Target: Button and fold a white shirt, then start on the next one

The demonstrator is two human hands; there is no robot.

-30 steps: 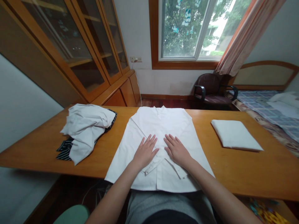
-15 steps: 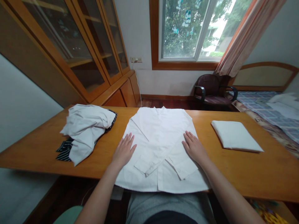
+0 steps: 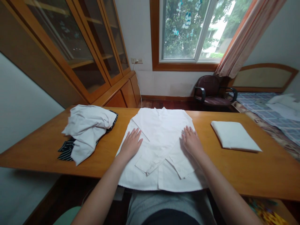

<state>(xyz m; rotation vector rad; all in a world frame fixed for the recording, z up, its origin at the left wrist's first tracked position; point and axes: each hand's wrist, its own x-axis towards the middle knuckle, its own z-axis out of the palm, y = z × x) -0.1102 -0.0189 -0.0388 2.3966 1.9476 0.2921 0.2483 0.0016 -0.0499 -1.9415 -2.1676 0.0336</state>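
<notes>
A white shirt (image 3: pixel 161 125) lies back-up and flat on the wooden table (image 3: pixel 257 168), its collar at the far edge and both sleeves folded in across the middle. My left hand (image 3: pixel 130 144) rests flat on the shirt's left side, fingers stretched out. My right hand (image 3: pixel 191 141) lies flat on the shirt's right side, fingers also stretched out. Neither hand holds anything. The shirt's hem hangs slightly over the near table edge.
A heap of crumpled white and dark striped clothes (image 3: pixel 86 131) lies on the table's left. A folded white garment (image 3: pixel 234 136) sits at the right. Beyond stand a glass-door cabinet (image 3: pixel 77 53), a dark armchair (image 3: pixel 214 92), a window and a bed (image 3: pixel 272 106).
Both hands slid apart from the shirt's middle out to its sides, then moved slightly farther up the cloth. The shirt's side edges now lie narrower.
</notes>
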